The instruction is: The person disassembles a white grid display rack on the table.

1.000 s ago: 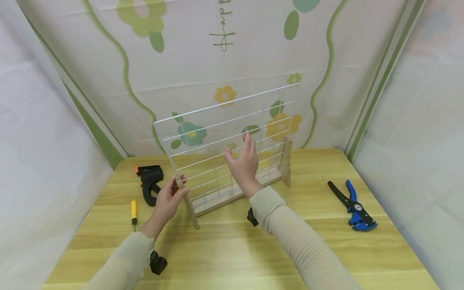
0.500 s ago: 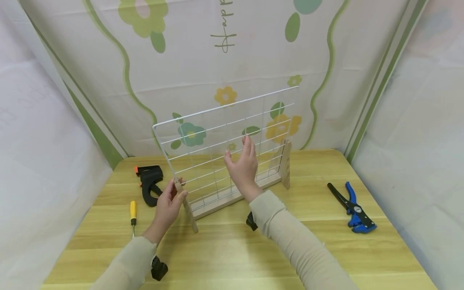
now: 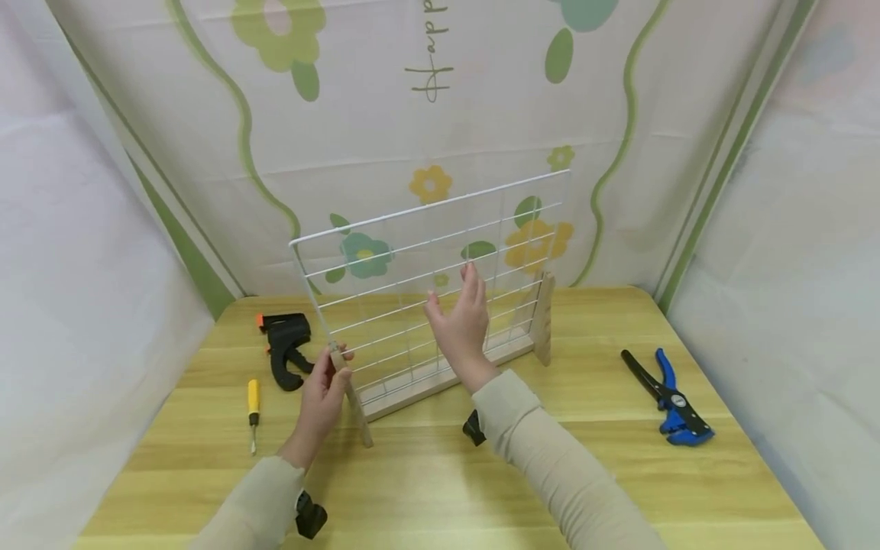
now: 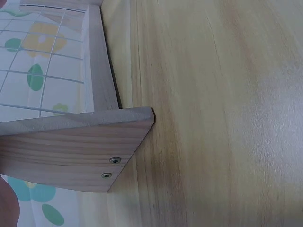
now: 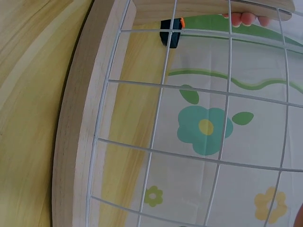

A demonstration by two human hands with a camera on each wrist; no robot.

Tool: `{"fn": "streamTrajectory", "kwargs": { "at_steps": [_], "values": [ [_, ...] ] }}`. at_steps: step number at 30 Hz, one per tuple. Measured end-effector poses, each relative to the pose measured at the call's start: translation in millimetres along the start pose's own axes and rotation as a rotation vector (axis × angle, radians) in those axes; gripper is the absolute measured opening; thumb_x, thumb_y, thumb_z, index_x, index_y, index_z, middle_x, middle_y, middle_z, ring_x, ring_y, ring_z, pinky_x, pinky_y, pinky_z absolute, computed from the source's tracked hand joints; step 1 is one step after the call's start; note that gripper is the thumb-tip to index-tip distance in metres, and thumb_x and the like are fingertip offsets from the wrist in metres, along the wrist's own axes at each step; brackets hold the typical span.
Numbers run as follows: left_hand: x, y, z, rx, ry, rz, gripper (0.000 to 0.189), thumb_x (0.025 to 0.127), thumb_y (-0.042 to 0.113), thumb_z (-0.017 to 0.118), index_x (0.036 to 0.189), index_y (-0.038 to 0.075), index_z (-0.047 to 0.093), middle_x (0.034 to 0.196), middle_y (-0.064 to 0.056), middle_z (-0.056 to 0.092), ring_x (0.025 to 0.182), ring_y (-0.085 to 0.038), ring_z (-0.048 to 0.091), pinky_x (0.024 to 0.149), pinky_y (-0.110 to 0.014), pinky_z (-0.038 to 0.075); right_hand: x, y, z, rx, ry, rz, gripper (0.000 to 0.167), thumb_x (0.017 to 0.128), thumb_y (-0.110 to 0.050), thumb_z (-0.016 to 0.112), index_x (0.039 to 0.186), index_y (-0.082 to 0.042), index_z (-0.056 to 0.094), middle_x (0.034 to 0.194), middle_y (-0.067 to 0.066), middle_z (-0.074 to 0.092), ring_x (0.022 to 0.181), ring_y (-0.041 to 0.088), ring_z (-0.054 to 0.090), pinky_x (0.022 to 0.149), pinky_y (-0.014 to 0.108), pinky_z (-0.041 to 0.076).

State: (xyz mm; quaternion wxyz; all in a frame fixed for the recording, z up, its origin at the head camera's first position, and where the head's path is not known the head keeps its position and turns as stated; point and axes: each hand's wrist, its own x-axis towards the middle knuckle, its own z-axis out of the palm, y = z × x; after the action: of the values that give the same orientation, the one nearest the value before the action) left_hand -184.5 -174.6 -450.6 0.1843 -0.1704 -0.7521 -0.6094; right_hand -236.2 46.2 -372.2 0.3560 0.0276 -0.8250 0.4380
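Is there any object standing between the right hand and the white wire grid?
Nothing visible does. The right hand is directly in front of the wire grid; whether it touches is unclear. The pliers lie well aside, to the right.

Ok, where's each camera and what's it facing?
Head: on the head, facing forward and down at the wire grid; left hand, right hand show.
Left wrist: worn there, facing the wooden side panel; left hand partly shows.
Right wrist: worn there, facing through the wire grid; left fingertips show, right hand barely.
Both wrist views share the base bar.
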Motion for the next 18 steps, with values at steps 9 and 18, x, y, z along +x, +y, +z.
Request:
{"fn": "streamTrajectory", "kwargs": {
  "at_steps": [9,18],
  "values": [
    [3.6,29.9,1.6,0.032,-0.031,-0.011,0.033,0.089,-0.012,0.047,0.122,-0.013,0.043,0.104,0.018,0.055,0.104,-0.013,0.057,0.079,-0.011,0.045,1.3,1,1,0.041,0.027,-0.003,0.074,0.082,-0.023,0.064,0.14,0.003,0.027,0.131,0.018,0.044,0.12,0.03,0.045,0.095,0.043,0.043],
    [0.3,30.9,-2.4,0.049,-0.018,0.0,0.032,0.088,-0.012,0.05,0.12,-0.011,0.045,0.104,-0.013,0.06,0.106,-0.031,0.056,0.077,-0.013,0.046,-1.7,-10,8,0.176,0.09,0.082,0.072,0.079,-0.017,0.065,0.139,0.003,0.03,0.131,0.018,0.043,0.123,0.029,0.041,0.102,0.044,0.036]
  ]
}}
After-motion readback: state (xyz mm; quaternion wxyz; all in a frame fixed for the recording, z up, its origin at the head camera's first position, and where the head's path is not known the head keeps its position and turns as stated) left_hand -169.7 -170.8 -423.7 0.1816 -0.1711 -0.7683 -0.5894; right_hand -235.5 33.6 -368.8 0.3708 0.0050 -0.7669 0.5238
